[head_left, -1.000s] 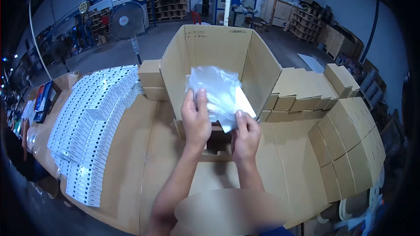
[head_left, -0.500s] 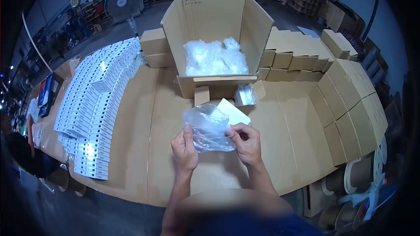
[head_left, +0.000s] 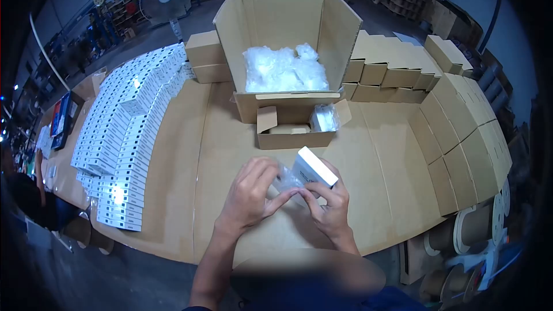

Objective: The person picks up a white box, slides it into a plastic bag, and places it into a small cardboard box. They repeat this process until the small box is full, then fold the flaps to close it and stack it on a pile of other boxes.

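Note:
My right hand [head_left: 329,204] is closed around a small white box [head_left: 314,167], tilted with its narrow white side up and a printed grey face toward the left. A crumpled clear plastic bag [head_left: 287,178] lies between my hands, against the box's left side. My left hand [head_left: 247,193] pinches the bag, its thumb meeting the right thumb. How far the bag covers the box cannot be made out. Just beyond the hands stands a small open carton [head_left: 296,140]. A plastic-wrapped box [head_left: 325,118] sits at its right end.
Behind the carton, a large open cardboard box [head_left: 288,14] holds a heap of clear plastic bags [head_left: 282,70]. Stacked white boxes [head_left: 124,132] line the left side. Brown cartons [head_left: 461,144] are stacked along the right and back right. Another person's arm [head_left: 40,175] shows at far left.
The plastic bag, stretched between both hands before, is now bunched up beside the white box. The box has turned more upright in my right hand. My left hand has moved right, fingers curled over the bag.

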Tool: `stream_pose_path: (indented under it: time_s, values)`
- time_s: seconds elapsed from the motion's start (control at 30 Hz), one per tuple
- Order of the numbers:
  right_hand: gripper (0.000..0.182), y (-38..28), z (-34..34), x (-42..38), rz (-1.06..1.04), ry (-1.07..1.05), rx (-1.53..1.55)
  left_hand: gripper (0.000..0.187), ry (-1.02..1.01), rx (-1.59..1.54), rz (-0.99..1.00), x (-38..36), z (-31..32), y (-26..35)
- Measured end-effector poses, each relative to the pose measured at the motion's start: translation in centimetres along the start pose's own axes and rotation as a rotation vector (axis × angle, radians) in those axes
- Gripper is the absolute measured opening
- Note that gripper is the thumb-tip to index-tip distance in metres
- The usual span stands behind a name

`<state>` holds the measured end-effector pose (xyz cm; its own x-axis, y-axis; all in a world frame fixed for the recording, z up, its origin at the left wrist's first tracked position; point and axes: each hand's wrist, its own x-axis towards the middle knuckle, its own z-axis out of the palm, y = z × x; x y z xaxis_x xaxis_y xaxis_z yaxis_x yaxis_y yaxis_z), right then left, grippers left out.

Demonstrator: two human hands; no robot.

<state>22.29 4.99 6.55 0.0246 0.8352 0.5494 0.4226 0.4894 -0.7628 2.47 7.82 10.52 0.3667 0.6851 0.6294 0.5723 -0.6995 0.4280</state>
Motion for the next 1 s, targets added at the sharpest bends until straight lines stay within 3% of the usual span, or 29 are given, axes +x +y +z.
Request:
stream_pose_path:
  time_s: [0.1,0.2,0.4,0.5,0.53,0.63,0.67,0.77,0.87,0.93,1.0]
  values:
    - [0.015,0.1,-0.4,0.0,-0.019,-0.068,-0.035,0.025,-0.111,-0.157,-0.073,0.0,0.7,-0.7]
    - [0.013,-0.2,-1.1,0.3,-0.014,-0.16,-0.075,0.017,-0.072,-0.328,-0.312,-0.2,1.4,-0.7]
    - [0.013,1.4,-2.3,-0.7,0.141,-0.259,0.01,0.016,0.08,-0.358,-0.47,0.8,0.7,-1.2]
    - [0.011,1.3,-1.9,-1.3,0.349,-0.188,0.069,0.027,0.461,-0.563,-0.434,0.0,2.2,-3.5]
    - [0.012,1.4,-1.8,-1.5,0.433,-0.177,0.064,0.057,0.577,-0.678,-0.416,-0.8,2.8,-4.7]
    - [0.014,2.0,-0.8,-2.0,0.361,-0.044,0.122,0.08,0.745,-0.97,-0.343,-2.1,4.9,-4.6]
    - [0.014,2.2,-0.6,-2.0,0.37,-0.027,0.143,0.105,0.591,-1.19,-0.487,-3.5,5.0,-3.9]
    - [0.015,2.7,0.2,-2.5,0.358,-0.021,0.186,0.096,0.283,-1.265,-0.593,-5.5,6.8,-2.9]
    - [0.014,3.2,0.1,-2.6,0.321,-0.069,0.192,0.081,0.09,-1.087,-0.791,-5.7,6.8,-2.5]
    - [0.012,3.1,-0.1,-2.5,0.388,-0.068,0.217,0.069,0.169,-1.001,-0.747,-5.5,6.5,-1.8]
    - [0.014,4.5,-1.4,-1.8,0.329,-0.028,0.224,0.062,0.173,-0.927,-0.727,-5.7,6.0,-1.3]
